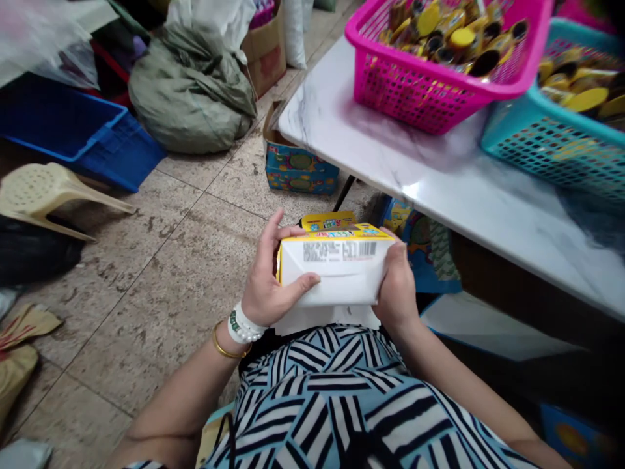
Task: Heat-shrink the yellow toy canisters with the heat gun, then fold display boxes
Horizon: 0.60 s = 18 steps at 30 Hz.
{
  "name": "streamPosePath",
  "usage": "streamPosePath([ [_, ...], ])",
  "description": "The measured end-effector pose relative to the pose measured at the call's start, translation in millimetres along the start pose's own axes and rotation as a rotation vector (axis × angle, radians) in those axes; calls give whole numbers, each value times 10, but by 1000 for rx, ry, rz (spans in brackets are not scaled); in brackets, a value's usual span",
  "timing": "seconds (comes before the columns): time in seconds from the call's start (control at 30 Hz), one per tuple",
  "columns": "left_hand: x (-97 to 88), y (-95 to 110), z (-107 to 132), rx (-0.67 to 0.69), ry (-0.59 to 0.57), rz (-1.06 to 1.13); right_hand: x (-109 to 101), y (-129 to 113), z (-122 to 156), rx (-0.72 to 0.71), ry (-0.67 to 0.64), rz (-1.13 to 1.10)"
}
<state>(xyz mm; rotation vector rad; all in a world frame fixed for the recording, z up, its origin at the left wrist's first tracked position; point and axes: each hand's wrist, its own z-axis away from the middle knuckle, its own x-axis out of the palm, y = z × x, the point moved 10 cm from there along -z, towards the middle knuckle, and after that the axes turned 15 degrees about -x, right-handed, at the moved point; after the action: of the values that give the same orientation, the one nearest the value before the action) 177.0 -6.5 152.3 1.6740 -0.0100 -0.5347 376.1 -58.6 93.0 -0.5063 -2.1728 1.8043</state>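
Between my two hands is a small cardboard box (342,280), white on the side facing me, with printed text and a barcode, and yellow along its far edge. My left hand (276,273) grips its left end, thumb pressed on the white face and index finger raised. Around the right end wraps my right hand (398,283), fingers mostly hidden behind it. A yellow printed flap (329,220) shows just beyond the box; I cannot tell whether it belongs to it. Below the box, a white card panel (322,318) lies over my lap.
A marble-patterned table (312,114) carries a pink basket (405,104) and a turquoise basket (551,140), both holding many yellow-and-brown items. On the floor are a blue printed carton (303,172), a green sack (190,98), a blue crate (112,143) and a cream stool (34,189).
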Motion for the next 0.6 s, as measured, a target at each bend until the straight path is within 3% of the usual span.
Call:
streamPosePath([
  [0.17,131,141,331,453,-29,-242,1,244,209,413,-293,-298],
  [0.23,231,136,568,628,-81,-361,-42,228,293,454,-365,-355],
  [0.3,286,90,745,683,-140,-417,-97,196,307,377,-376,-348],
  [0.37,233,19,792,562,-191,-306,-161,160,288,204,-354,-272],
  [0.43,1,-129,724,315,-119,-17,-211,148,315,5,-368,-101],
  [0.5,-341,-414,664,73,118,251,-208,233,413,-112,-452,75],
  [0.6,-715,-822,641,-100,467,390,-252,515,499,-78,-494,136],
])
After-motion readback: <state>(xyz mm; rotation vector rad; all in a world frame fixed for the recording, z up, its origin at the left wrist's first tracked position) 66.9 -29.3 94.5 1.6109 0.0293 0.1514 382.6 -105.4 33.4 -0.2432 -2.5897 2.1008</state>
